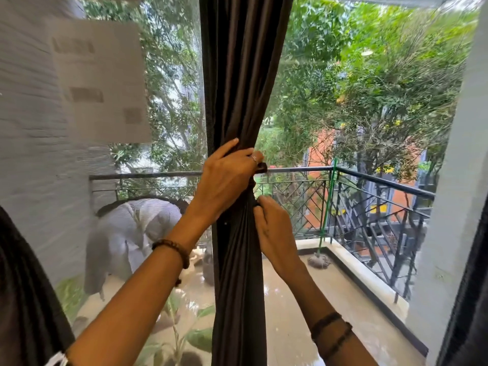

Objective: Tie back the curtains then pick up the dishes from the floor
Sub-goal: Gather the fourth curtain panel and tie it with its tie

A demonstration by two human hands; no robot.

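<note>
two bare forearms reach up from the bottom edge, each with dark beaded bracelets at the wrist. the left hand (227, 178) is wrapped around a dark brown curtain (243, 75) that hangs in a gathered column down the centre of the view; its fingers curl over the bunched fabric from the left, a ring shows on one finger, and the fingertips press at a small dark loop or tie end (262, 167) on the curtain's right edge. the right hand (274, 231) sits just below and to the right, its fingers curled in and pinching the cloth at the narrowest point of the gather, where the fabric is cinched tight. both hands are closed on the curtain, touching it and close to each other.

above the hands the curtain fans wider; below, it falls in straight folds out of view.

behind the glass lies a wet balcony floor (290, 313) with a black metal railing (369, 186), a green-handled mop (320, 257) leaning in the corner, and dense green trees beyond. on the left, seen through mesh, a person in pale clothes (132, 233) bends forward. a sheet of paper (100, 80) is stuck to the pane, its print blurred.
</note>
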